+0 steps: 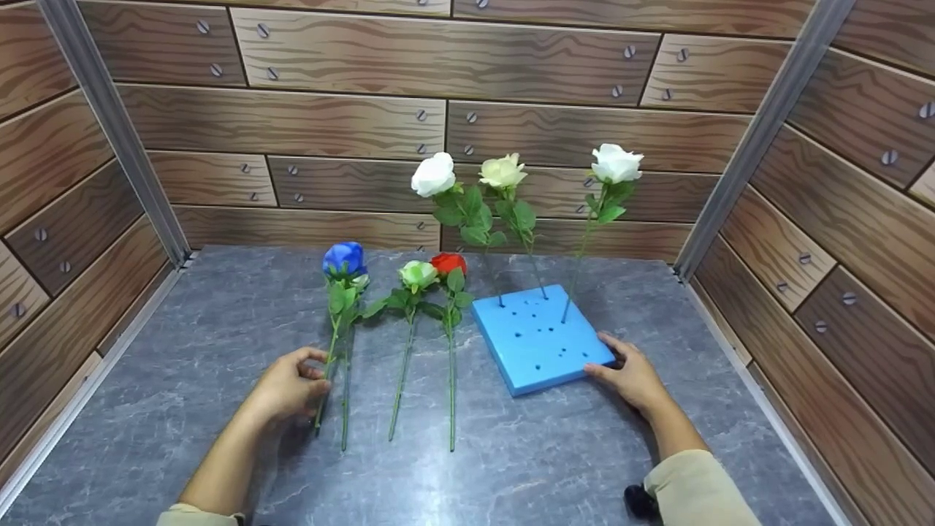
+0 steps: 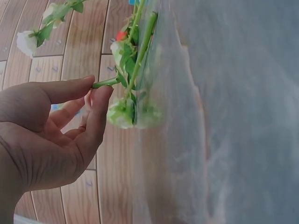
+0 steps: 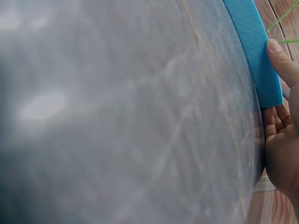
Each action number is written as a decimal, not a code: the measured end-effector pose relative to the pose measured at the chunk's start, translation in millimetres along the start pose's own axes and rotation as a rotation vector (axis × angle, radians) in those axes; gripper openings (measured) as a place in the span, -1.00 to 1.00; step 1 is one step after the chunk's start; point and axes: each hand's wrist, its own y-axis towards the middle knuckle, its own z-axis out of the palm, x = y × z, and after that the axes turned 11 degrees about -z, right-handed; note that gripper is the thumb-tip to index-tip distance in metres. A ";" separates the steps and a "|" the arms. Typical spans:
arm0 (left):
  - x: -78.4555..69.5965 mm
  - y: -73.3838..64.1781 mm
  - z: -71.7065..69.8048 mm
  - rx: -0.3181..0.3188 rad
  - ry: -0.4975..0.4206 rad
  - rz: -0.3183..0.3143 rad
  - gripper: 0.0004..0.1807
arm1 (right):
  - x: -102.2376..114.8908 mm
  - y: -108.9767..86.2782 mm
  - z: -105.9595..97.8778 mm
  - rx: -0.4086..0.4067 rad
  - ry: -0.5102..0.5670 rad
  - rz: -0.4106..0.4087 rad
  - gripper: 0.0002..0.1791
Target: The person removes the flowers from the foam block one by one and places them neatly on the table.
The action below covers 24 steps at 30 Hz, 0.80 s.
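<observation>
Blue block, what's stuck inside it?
Stuck into the blue block are the left white rose, the cream rose and the right white rose. Their stems' lower ends are hidden inside, so how deep they go can't be seen.

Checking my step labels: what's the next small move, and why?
Probably carry the blue rose toward the blue block: the left hand pinches its stem, the right hand grips the block's corner, and the block has open holes beside three standing flowers.
</observation>
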 end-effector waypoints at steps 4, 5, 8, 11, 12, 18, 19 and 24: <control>2.5 -0.5 -1.2 0.004 0.020 0.002 -0.51 | -0.3 0.0 -0.4 -0.002 -0.004 -0.009 0.00; 2.9 -0.7 -1.4 0.003 0.030 0.001 -0.51 | -0.3 -0.1 -0.5 -0.002 -0.004 -0.010 0.00; 4.0 -0.2 -3.1 0.002 0.057 -0.002 -0.54 | -0.3 -0.2 -0.5 0.001 -0.003 -0.007 0.01; 5.2 0.3 -5.6 -0.015 0.090 -0.009 -0.57 | -0.6 -0.1 -0.6 0.006 0.003 -0.004 0.01; 5.7 0.8 -6.5 -0.020 0.103 -0.008 -0.58 | -0.6 -0.1 -0.6 0.007 0.002 -0.003 0.01; 7.8 4.2 -10.7 -0.051 0.187 0.011 -0.60 | -1.4 0.5 -1.1 0.000 -0.002 -0.007 0.00; 7.9 4.7 -11.5 -0.054 0.197 0.015 -0.59 | -1.6 0.6 -1.1 -0.001 -0.004 -0.009 0.00; 9.1 6.7 -16.4 -0.064 0.234 0.004 -0.58 | -1.5 0.4 0.0 -0.002 -0.010 -0.008 0.00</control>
